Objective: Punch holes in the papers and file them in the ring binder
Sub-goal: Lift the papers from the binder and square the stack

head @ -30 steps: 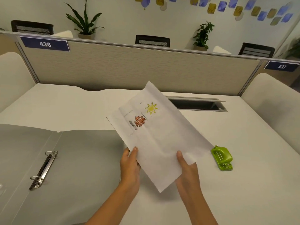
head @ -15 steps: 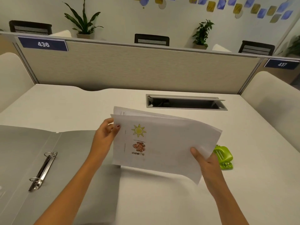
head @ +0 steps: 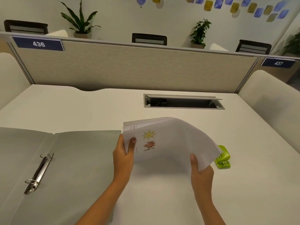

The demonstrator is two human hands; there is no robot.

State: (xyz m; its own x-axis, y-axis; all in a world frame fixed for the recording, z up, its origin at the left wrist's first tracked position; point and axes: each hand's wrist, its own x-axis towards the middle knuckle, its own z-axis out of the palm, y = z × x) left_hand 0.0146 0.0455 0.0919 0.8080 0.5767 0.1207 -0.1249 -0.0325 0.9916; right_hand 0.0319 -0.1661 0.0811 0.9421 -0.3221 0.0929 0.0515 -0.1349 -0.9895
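We hold the thin stack of white paper sheets (head: 170,140) above the white bench (head: 81,111), left hand (head: 124,157) and right hand (head: 201,172) each closed on 1 short edge. It is light and floppy, sagging between; the sheet count is unclear. Nearby lie 1 green hole punch (head: 223,157) and 1 open grey ring binder (head: 78,159) with 2 rings.

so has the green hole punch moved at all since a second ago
No. The hole punch sits at the same spot, right of and nearer than the desk's cable slot.

Colours and patterns noted
White papers (head: 175,143) bore yellow sun, orange figure; grey ring binder (head: 73,168); lime-green hole punch (head: 224,157); off-white surface (head: 97,108).
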